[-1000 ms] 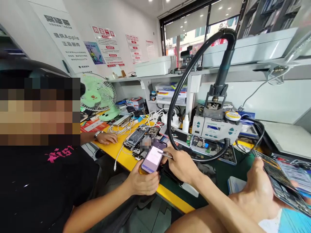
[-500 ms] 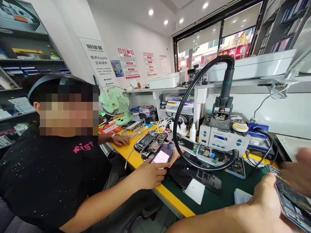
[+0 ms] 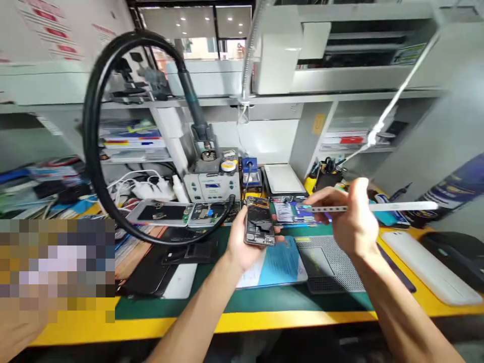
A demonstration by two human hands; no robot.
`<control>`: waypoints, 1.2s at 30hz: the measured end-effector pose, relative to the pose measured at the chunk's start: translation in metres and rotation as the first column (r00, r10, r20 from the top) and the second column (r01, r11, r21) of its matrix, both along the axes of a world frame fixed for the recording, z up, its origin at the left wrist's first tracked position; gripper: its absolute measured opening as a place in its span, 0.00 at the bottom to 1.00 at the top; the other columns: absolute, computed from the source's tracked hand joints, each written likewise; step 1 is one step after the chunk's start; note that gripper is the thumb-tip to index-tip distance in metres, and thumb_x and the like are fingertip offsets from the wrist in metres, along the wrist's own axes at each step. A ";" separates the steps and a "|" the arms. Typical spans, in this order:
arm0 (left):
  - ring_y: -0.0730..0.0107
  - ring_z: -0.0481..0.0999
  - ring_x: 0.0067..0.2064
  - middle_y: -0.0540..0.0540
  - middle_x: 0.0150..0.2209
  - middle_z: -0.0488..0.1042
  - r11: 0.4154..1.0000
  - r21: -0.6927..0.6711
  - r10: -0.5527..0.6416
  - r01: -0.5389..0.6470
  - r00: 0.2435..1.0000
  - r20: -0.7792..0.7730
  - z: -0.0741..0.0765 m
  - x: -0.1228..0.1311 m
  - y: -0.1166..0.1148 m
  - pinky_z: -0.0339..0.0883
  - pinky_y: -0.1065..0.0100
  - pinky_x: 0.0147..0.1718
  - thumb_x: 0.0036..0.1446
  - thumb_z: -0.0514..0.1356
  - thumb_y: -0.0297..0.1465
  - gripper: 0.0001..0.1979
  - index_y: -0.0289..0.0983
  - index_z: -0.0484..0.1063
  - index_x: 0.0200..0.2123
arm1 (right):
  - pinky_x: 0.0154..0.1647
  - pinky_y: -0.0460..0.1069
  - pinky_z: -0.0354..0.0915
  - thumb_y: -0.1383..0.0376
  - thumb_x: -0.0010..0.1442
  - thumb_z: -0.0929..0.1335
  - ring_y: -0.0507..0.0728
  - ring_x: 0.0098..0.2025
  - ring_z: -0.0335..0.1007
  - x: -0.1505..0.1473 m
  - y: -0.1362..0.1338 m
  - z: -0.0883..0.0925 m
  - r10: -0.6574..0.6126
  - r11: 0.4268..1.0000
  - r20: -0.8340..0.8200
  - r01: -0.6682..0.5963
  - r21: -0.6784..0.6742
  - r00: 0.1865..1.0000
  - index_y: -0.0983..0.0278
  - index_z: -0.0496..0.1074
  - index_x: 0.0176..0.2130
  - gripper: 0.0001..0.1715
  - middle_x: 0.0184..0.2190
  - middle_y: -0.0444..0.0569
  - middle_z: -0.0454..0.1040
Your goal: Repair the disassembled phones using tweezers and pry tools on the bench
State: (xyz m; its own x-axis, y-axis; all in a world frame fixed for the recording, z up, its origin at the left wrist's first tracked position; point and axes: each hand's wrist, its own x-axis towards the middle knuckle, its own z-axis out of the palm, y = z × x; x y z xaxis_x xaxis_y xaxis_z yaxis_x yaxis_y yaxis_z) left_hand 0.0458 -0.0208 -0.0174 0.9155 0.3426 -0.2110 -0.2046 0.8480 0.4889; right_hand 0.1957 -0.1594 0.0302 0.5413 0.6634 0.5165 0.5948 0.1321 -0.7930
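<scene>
My left hand [image 3: 242,239] is wrapped round the sides of an opened smartphone [image 3: 259,222], its inner parts bare and facing up. My right hand [image 3: 355,219] is raised to the right of the phone, closed on a long, thin white stick [image 3: 403,206]. Dark marks run in a row along the stick's left part, and its exact kind is unclear. The stick lies nearly level, apart from the phone. Under my hands are a blue-and-white flat pad [image 3: 282,267] and a grey perforated plate [image 3: 335,267] on the green mat [image 3: 264,301].
A hot-air station [image 3: 212,186] stands at the back, its black hose [image 3: 93,126] looping at left. Phone parts sit in a tray [image 3: 212,214]. A white block-shaped object [image 3: 431,267] lies at right. Another person's hand [image 3: 22,322] is at the left edge, partly pixelated.
My view has swung right, from the other person to the bench. The opened phone now appears mid-view in my left hand. My right hand, blurred before, now visibly holds the white stick.
</scene>
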 end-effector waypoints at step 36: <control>0.59 0.78 0.31 0.39 0.31 0.78 0.970 -0.221 0.061 -0.096 0.985 -0.159 0.012 0.013 0.020 0.71 0.60 0.37 0.67 0.42 0.50 0.33 0.30 0.77 0.36 | 0.42 0.49 0.79 0.73 0.60 0.71 0.58 0.39 0.83 -0.043 0.003 -0.031 0.137 0.982 0.333 -0.171 0.075 0.933 0.52 0.76 0.47 0.19 0.40 0.44 0.83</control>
State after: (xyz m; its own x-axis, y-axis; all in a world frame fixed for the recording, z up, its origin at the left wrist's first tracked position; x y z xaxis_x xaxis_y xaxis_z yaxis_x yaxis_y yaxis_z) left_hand 0.0592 -0.0004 -0.0056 0.8397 0.3394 -0.4240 -0.2145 0.9245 0.3152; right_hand 0.1526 -0.1568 -0.0007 0.2282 0.6603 0.7155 0.7837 0.3115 -0.5374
